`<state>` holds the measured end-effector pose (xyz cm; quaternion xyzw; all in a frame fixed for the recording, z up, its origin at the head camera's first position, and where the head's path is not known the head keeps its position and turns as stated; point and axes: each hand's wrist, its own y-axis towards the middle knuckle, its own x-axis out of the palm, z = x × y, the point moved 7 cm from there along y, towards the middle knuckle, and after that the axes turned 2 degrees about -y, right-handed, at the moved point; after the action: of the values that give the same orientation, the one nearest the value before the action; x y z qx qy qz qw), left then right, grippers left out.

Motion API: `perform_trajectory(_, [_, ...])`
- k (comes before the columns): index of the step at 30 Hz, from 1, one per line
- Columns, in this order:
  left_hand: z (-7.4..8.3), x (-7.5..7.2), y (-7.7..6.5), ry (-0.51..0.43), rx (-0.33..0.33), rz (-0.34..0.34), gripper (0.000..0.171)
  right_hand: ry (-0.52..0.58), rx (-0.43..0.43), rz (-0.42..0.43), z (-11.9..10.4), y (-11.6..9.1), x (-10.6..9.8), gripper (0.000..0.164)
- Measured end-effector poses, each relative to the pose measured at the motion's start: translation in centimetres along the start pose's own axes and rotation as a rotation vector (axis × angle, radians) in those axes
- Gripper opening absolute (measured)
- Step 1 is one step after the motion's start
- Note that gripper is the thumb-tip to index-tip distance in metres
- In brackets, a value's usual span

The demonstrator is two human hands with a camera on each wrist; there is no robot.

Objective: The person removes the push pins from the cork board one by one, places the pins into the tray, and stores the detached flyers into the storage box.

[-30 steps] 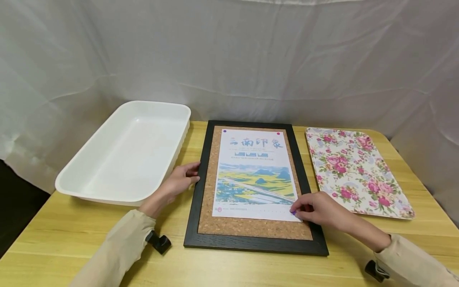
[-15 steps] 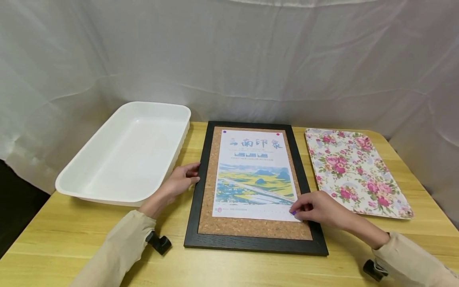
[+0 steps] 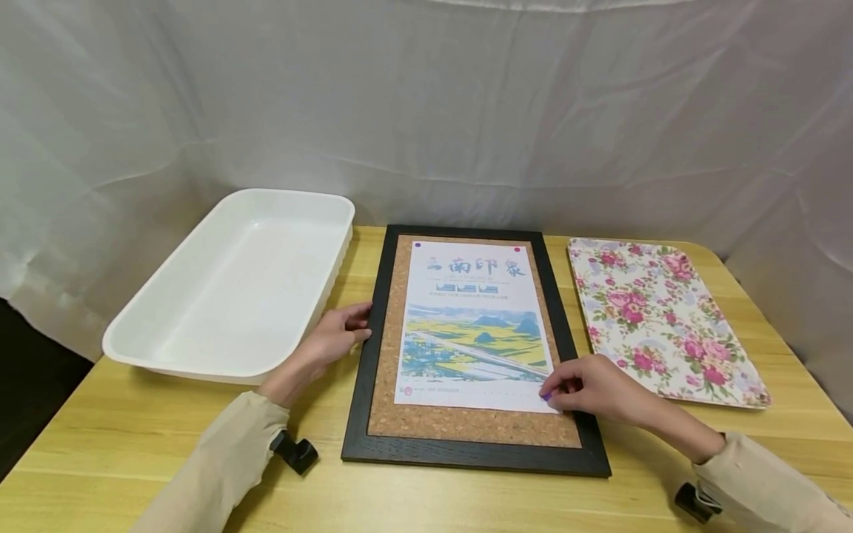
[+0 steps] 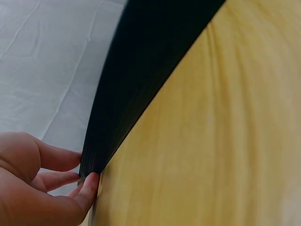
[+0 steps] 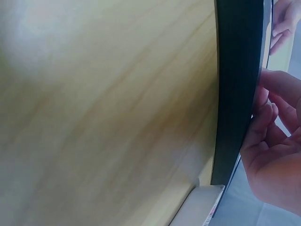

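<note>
A black-framed cork board (image 3: 440, 423) lies flat on the table, with a printed landscape poster (image 3: 469, 355) on it. Small flat-headed tacks sit at the poster's top corners: a purple tack (image 3: 417, 244) at left and a pink tack (image 3: 517, 249) at right. My right hand (image 3: 593, 385) pinches another purple tack (image 3: 546, 396) between thumb and fingers at the poster's lower right corner; its point is hidden. My left hand (image 3: 333, 334) touches the frame's left side with extended fingertips. In the left wrist view, the thumb and fingers (image 4: 63, 157) rest along the black frame edge (image 4: 127, 89).
Left of the board stands a deep white plastic tray (image 3: 229, 296), close to the left forearm. A floral-patterned tray (image 3: 666, 318) lies to the right. Behind the wooden table (image 3: 466, 503) hangs a pale curtain (image 3: 466, 118).
Both hands stay at the same spots on the board. The right fingers remain on the tack at the lower right corner. Only a very slight shift of the view shows.
</note>
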<state>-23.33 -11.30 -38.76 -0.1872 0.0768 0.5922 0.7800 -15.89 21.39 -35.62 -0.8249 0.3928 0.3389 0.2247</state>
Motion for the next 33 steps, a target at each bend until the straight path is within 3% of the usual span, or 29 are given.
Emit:
perform_trajectory(8, [0.1,-0.1,-0.1,0.001,0.001,0.002,0.053,0.048,0.016,-0.006,-0.1,-0.1,-0.3,0.006])
perform_trajectory(21, [0.1,0.0,-0.2,0.003,0.003,0.001,0.053,0.172,-0.072,-0.048,0.3,0.2,-0.2,0.017])
perform_trajectory(33, [0.0,-0.1,0.0,0.001,0.002,0.008,0.053,0.180,0.048,0.003,1.4,0.1,-0.1,0.014])
